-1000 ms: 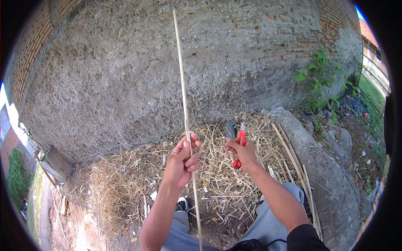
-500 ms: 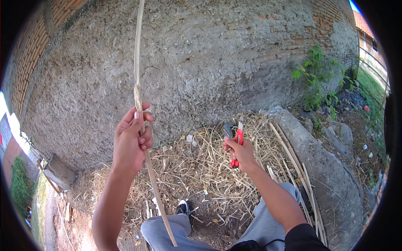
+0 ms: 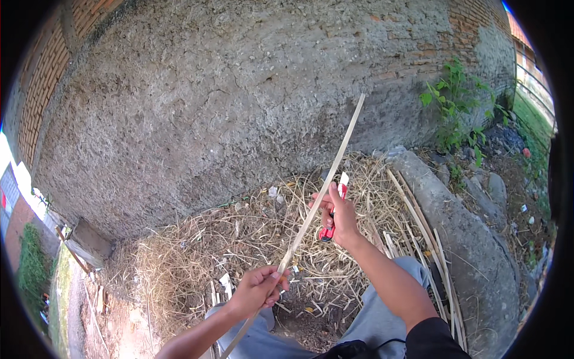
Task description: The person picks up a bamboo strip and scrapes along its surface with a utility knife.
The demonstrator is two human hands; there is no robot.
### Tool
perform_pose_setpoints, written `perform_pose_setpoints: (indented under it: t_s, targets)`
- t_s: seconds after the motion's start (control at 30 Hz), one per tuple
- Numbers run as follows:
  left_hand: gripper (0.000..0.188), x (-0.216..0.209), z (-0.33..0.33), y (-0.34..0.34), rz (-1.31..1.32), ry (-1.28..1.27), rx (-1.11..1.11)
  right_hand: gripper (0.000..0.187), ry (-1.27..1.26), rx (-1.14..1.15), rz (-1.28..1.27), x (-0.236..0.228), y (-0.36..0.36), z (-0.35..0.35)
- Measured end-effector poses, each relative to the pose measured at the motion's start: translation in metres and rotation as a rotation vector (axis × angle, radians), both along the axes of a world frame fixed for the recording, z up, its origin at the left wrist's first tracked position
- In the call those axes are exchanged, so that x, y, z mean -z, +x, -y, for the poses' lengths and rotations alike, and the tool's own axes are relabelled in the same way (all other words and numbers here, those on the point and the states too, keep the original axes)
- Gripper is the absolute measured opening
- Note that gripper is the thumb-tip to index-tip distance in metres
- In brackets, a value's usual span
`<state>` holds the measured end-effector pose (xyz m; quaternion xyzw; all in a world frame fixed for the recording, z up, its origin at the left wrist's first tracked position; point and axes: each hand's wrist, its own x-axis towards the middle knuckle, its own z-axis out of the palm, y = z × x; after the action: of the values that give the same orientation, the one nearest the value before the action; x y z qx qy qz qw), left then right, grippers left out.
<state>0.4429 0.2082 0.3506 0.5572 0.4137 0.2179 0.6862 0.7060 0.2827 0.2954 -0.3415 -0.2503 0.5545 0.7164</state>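
Observation:
A long, pale strip that looks like split bamboo (image 3: pixel 345 140) slants from the bottom edge up toward the wall, its far end tilted right. My left hand (image 3: pixel 258 293) is closed round its lower part, low in front of my knees. My right hand (image 3: pixel 344 220) is wrapped round a red utility knife (image 3: pixel 342 190), whose blade points up past the fingers. Its thumb and fingertips also touch the strip around mid-length. The knife's middle is hidden behind the palm.
Beneath my hands lies a heap of pale shavings (image 3: pixel 335 263). Several long strips (image 3: pixel 421 227) rest at the right beside a concrete slab (image 3: pixel 472 257). A rough wall (image 3: pixel 209 107) rises ahead, with a green plant (image 3: pixel 454 107) at its right. My legs are below.
My left hand has come down and to the right along with the strip, which now leans right rather than standing nearly upright. My right hand, still holding the knife, now meets the strip.

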Motion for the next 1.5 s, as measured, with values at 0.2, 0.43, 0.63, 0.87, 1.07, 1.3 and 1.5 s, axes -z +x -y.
perform_pose_setpoints:
  t_s: [0.2,0.43,0.63,0.87,1.07,1.3,1.5]
  targets:
    - [0.038,0.054,-0.024,0.025,-0.083,-0.151,0.033,0.017,-0.098,0.071,0.152,0.018,-0.006,-0.001]
    - [0.033,0.045,-0.047,0.052,-0.093,-0.175,0.067,0.017,-0.109,0.098,0.255,0.020,-0.004,-0.008]
    - [0.027,0.071,-0.036,0.048,0.025,-0.107,-0.196,0.038,-0.103,0.132,0.648,0.024,0.012,-0.013]
    - [0.027,0.073,-0.035,0.034,0.136,-0.162,-0.222,0.032,-0.047,0.234,0.775,0.028,0.019,-0.005]
    - [0.029,0.071,-0.027,0.033,0.203,-0.297,-0.209,0.026,-0.033,0.191,0.519,0.015,0.018,0.001]
    - [0.032,0.055,-0.031,0.023,0.183,-0.364,-0.176,0.030,0.066,0.319,0.638,-0.009,0.016,0.026]
    - [0.030,0.048,-0.027,0.029,0.137,-0.251,-0.240,0.032,0.051,0.124,0.695,0.017,0.009,0.024]
